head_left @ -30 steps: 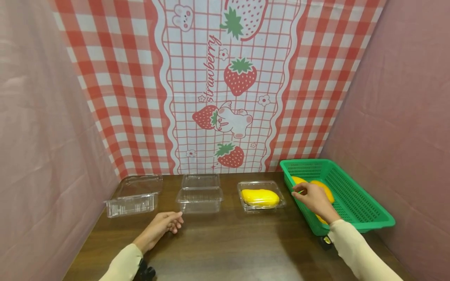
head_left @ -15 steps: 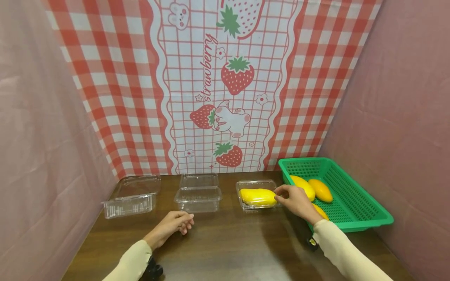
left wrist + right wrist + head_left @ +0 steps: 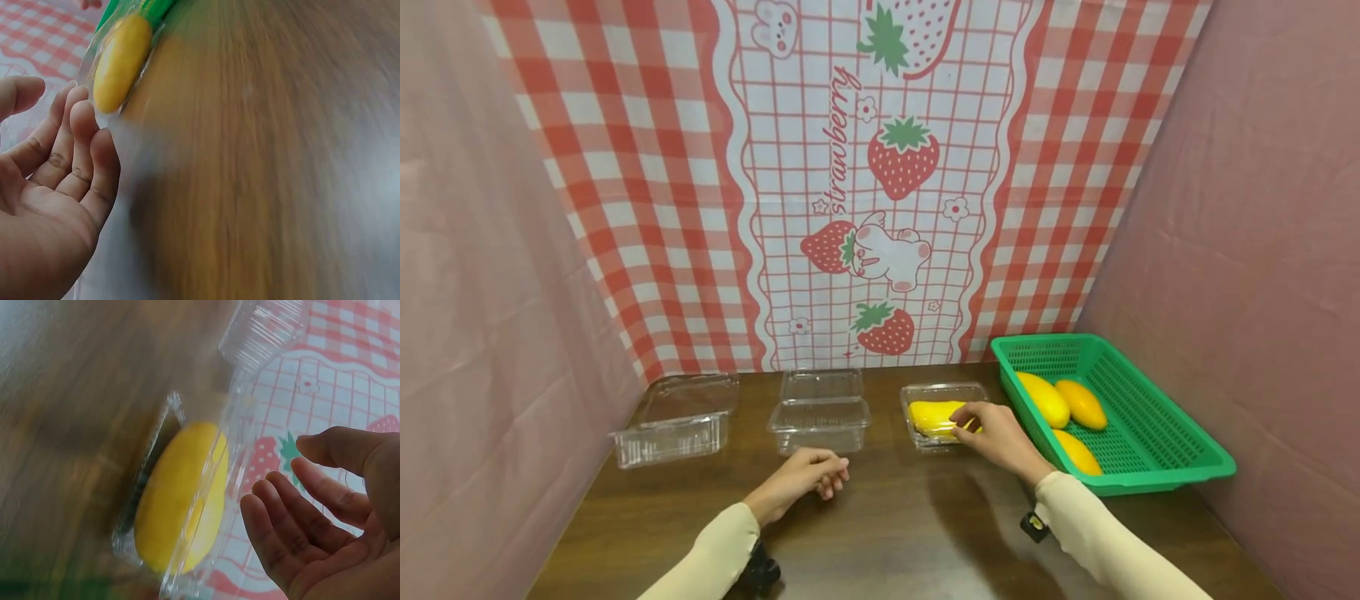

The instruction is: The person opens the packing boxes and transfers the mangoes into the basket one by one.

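Observation:
One yellow mango lies in a clear plastic box at the middle right of the table. In the head view my right hand is over the right end of that box, overlapping the mango. The right wrist view shows the same right hand with loosely bent fingers and nothing in them, beside the mango. My left hand hovers over the table in front of the middle clear box. Its fingers are relaxed and hold nothing.
A green basket with several mangoes stands at the right. Another clear box with its lid folded back sits at the far left. A checked strawberry cloth hangs behind the brown table, with pink cloth at both sides.
My right hand has moved left from over the green basket to the box with the mango. My left hand has drifted right. The boxes and mangoes stay in place.

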`<state>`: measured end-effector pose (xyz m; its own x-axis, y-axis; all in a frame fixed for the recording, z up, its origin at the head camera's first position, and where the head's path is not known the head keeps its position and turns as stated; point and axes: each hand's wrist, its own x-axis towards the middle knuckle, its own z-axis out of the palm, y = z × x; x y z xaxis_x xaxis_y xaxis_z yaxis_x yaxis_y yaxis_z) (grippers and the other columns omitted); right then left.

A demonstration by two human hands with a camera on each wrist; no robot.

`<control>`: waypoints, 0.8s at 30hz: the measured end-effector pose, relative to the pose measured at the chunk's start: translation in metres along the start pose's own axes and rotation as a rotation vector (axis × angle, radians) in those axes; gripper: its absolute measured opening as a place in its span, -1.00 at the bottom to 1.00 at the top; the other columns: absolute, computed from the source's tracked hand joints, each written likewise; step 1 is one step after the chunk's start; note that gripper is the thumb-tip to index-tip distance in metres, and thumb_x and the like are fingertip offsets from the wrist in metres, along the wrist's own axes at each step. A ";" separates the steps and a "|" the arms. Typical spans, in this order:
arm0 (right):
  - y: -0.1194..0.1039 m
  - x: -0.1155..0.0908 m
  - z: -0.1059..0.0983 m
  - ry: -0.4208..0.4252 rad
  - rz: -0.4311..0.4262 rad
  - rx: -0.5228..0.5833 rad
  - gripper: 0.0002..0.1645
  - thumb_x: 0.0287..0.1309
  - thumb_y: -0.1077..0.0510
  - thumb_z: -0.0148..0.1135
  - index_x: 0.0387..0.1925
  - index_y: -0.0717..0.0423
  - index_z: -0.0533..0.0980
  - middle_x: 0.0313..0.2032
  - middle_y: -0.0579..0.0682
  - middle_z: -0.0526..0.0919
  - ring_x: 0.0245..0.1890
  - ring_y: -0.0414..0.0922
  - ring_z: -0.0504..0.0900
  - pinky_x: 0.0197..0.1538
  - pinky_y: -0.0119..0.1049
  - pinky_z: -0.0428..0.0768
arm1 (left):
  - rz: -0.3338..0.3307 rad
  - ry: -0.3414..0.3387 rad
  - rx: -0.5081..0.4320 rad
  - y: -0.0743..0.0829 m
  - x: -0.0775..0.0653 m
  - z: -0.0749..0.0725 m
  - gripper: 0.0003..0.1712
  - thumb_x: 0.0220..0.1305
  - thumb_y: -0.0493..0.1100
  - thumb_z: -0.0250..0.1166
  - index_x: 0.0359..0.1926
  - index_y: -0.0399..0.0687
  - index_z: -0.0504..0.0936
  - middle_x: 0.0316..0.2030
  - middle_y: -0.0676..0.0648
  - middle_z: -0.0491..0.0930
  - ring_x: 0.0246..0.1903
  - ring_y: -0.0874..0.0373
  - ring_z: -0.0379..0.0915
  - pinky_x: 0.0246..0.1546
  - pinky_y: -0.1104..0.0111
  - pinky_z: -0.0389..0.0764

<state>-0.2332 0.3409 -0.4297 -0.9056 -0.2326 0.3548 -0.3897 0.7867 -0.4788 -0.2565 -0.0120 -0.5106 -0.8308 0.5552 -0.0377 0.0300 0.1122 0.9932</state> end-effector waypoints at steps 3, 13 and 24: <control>-0.004 0.002 0.006 -0.001 -0.009 0.002 -0.85 0.13 0.23 0.48 -0.24 0.18 0.72 -0.32 -0.08 0.76 -0.37 -0.18 0.69 -0.27 -0.33 0.67 | 0.006 -0.014 0.001 0.002 0.008 0.010 -0.60 0.52 -0.11 0.22 -0.20 -0.48 0.65 -0.44 -0.06 0.65 -0.52 0.22 0.50 -0.44 0.43 0.58; -0.013 0.006 0.027 -0.001 -0.092 -0.003 -0.87 0.10 0.27 0.49 -0.28 0.20 0.71 -0.35 -0.04 0.75 -0.44 -0.23 0.65 -0.35 -0.40 0.63 | 0.022 -0.016 0.002 0.010 0.028 0.035 -0.64 0.51 -0.12 0.23 -0.21 -0.42 0.68 -0.44 -0.07 0.65 -0.53 0.21 0.51 -0.45 0.43 0.59; -0.020 0.013 0.045 0.011 -0.119 -0.056 -0.88 0.06 0.26 0.53 -0.33 0.18 0.73 -0.45 -0.13 0.72 -0.47 -0.27 0.61 -0.35 -0.39 0.59 | 0.043 0.016 -0.022 0.013 0.044 0.060 -0.69 0.49 -0.15 0.24 -0.19 -0.40 0.68 -0.45 -0.08 0.66 -0.54 0.23 0.51 -0.45 0.43 0.61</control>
<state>-0.2443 0.2961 -0.4515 -0.8512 -0.3205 0.4155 -0.4843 0.7847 -0.3869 -0.2594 0.0637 -0.5059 -0.8380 0.5456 0.0070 0.0539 0.0699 0.9961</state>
